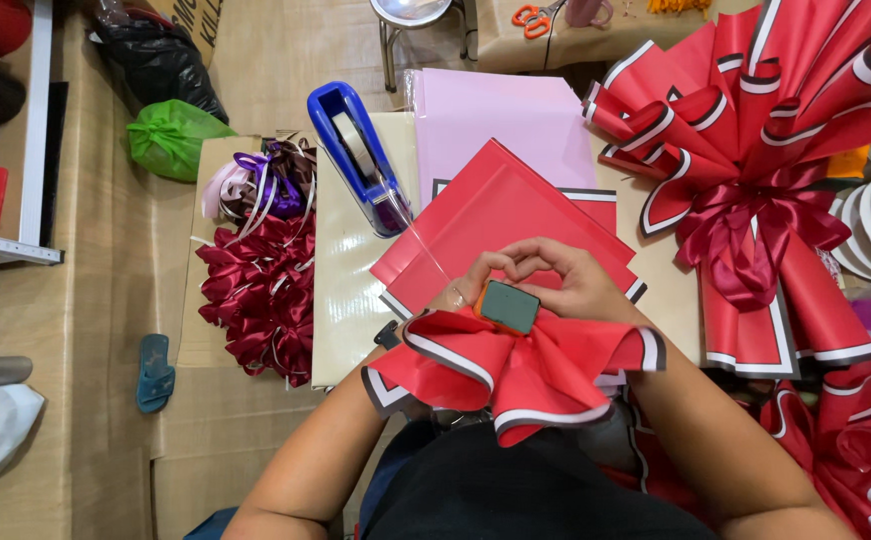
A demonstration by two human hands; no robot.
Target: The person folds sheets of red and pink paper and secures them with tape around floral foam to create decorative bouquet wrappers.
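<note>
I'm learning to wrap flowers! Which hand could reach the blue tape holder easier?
Probably the left hand: the blue tape dispenser sits on its side. The right hand is farther, across the red paper fan both hands pinch.

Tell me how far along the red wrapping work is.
Done: a large red bouquet wrap with a tied bow lies at right, and finished dark red bows are piled at left. In hand: the left hand and right hand pinch a pleated red paper fan, with clear tape running from the blue tape dispenser. Left: flat red sheets lie unfolded beneath.
</note>
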